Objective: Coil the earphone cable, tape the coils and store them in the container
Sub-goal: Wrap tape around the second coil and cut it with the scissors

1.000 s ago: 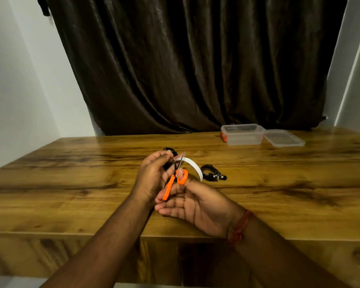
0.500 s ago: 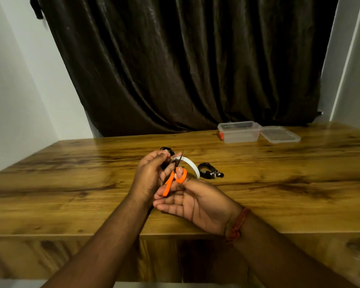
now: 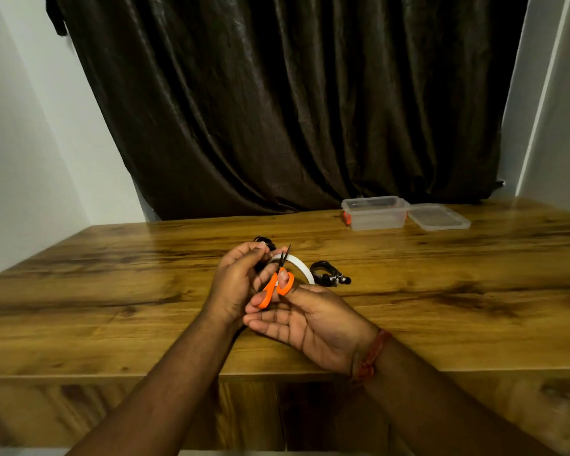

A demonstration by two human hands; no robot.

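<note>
The right hand (image 3: pixel 313 324) held orange-handled scissors (image 3: pixel 278 281) in its grip, blades up against the white tape roll (image 3: pixel 301 266). The left hand (image 3: pixel 236 284) pinched the tape and a black cable coil (image 3: pixel 264 241). Another coiled earphone (image 3: pixel 328 274) lay just beside, on the counter (image 3: pixel 441 307).

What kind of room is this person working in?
Probably a room in a home, though that is a guess: a wooden table stands against plain white walls, a dark curtain hangs behind it, and a clear plastic container sits on it.
</note>
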